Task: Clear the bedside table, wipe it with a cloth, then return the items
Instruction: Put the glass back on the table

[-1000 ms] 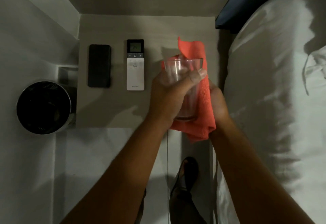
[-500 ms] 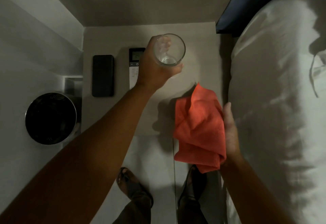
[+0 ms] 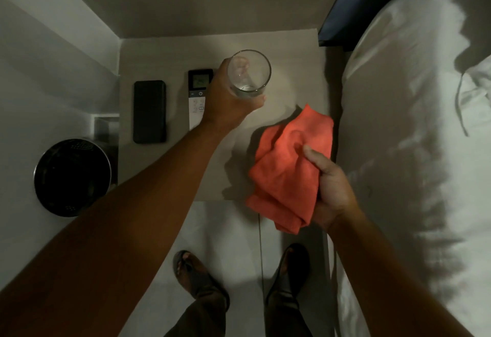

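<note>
My left hand (image 3: 225,103) grips an empty clear drinking glass (image 3: 249,73) upright over the back middle of the beige bedside table (image 3: 292,55); whether the glass touches the top I cannot tell. A white remote (image 3: 198,89) with a small screen lies on the table, partly hidden under my left hand. A black phone (image 3: 149,111) lies flat to its left. My right hand (image 3: 329,190) holds a crumpled orange cloth (image 3: 289,166) over the table's front right corner.
A white bed with a pillow (image 3: 414,124) runs along the right side. A round black bin (image 3: 72,177) stands on the floor left of the table. Walls close the left and back. My two sandalled feet (image 3: 202,278) stand on the pale floor below.
My left hand carried the glass away from the cloth to the back middle of the table. My right hand drew the cloth back to the front right corner.
</note>
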Available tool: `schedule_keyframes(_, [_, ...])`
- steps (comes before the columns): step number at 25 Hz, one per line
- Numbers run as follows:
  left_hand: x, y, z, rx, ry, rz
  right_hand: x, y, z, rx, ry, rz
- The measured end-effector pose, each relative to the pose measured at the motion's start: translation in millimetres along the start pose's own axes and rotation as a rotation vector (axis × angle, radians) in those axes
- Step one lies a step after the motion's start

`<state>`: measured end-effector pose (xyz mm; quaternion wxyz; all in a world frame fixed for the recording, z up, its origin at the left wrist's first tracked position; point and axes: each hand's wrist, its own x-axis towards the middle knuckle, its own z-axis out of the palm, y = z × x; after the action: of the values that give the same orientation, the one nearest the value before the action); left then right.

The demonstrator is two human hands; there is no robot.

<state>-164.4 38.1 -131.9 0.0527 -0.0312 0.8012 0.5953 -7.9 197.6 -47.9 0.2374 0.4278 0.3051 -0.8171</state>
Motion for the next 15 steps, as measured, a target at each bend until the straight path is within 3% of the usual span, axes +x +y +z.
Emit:
schedule_keyframes(5, [-59,39,-4,-0.087,0.163,-0.291,-13,-24,22,0.091,0.081,-0.1])
schedule_keyframes(7, [-104,75,-5,-0.246,0.128,-0.403,-37,-39,20,0.13,0.091,-0.176])
schedule_keyframes(12, [-203,181,64,-0.338,-0.522,-0.423,-150,-76,-56,0.164,0.15,-0.474])
schedule_keyframes(15, [-250,221,138,-0.201,-0.81,-0.458,-240,-82,-151,0.152,0.366,-0.636])
